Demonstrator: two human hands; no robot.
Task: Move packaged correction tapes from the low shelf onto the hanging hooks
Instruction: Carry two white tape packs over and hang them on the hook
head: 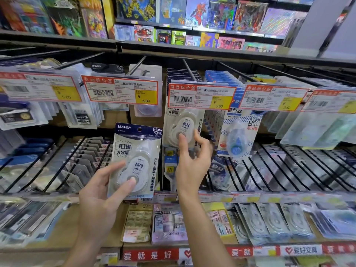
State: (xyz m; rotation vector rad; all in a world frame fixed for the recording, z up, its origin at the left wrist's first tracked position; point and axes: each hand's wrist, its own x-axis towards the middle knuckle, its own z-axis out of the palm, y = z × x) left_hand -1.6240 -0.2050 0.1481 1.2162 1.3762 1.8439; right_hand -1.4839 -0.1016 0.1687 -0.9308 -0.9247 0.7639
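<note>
A packaged correction tape (134,160) is held upright in the left hand (102,191), the thumb pressed on the clear blister and the fingers curled behind the card, so that the punched hole at its top edge is left free for threading. The right hand (192,160) is raised to the hanging pack (183,128) at the front of the row on the hook (189,70), its thumb laid on the blister and the other fingers loosely curved beside it; a firm grip cannot be confirmed, and the pack seems to be steadied or pushed back, probably to make room at the hook's tip. That tip is hidden behind the price tag (201,96), which would need to be cleared by the card from below. Open room is found between the held pack and the hanging row, under the tags. The neighbouring dot-glue pack (239,132) hangs just beside on the right, so sideways room there is tight. More flat packs (273,222) are seen lying on the low shelf (63,228) below
</note>
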